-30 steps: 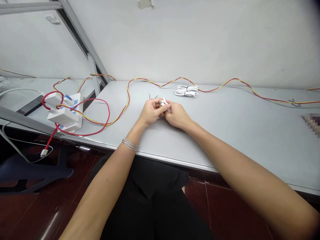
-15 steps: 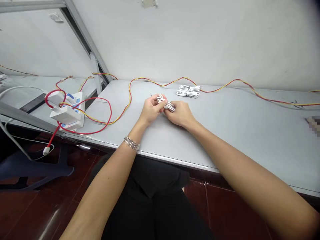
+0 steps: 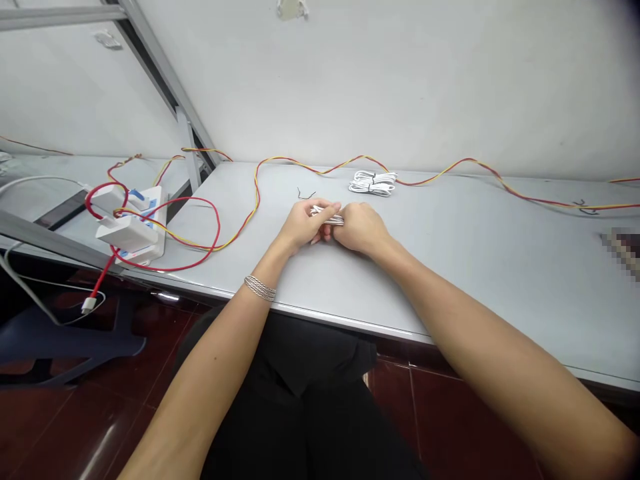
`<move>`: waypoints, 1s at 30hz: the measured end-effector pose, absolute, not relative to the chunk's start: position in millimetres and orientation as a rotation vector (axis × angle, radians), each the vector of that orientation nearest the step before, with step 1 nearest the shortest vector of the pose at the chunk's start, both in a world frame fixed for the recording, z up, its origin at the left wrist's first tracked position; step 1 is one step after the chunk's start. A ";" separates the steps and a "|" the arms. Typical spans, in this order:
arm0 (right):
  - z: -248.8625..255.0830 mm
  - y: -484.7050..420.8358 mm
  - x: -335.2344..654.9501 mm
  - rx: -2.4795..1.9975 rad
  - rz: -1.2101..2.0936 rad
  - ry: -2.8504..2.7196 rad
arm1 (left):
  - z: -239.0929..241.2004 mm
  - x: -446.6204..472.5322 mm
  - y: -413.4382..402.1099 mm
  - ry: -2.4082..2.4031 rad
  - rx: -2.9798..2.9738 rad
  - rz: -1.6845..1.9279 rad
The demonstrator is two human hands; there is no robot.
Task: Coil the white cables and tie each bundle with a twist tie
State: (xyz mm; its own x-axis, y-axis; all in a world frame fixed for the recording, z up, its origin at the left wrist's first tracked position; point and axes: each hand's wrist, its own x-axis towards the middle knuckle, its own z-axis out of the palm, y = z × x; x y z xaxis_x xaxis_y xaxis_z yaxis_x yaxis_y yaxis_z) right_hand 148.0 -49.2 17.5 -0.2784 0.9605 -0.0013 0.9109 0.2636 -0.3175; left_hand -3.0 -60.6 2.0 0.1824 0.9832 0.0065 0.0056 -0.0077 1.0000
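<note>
A folded bundle of white cable is between my two hands, just above the grey tabletop. My left hand grips its left end, thumb across the top. Around the right end my right hand is closed, hiding that part. Behind them lies a second white cable bundle, bound with a black twist tie. A loose black twist tie rests on the table just beyond my left hand.
At the left, a white power strip carries plugs and chargers with red and yellow wires. A twisted red-yellow wire runs along the wall. More black ties lie at the right. A dark blue stool stands below left.
My fingers have closed further over the cable bundle, so less of it shows. My right hand has turned into more of a fist. The loose black tie is more visible now.
</note>
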 end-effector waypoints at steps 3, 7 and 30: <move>16.7 -48.1 148.6 -1.782 0.391 -2.330 | 0.7 -4.2 -60.0 1.050 1.271 1.062; 17.1 -46.8 149.1 -1.781 0.442 -2.276 | 0.3 -3.7 -60.5 1.032 1.255 1.075; 3.3 -32.8 159.4 -1.422 0.376 -2.104 | 4.2 -6.9 -55.6 1.126 1.085 1.225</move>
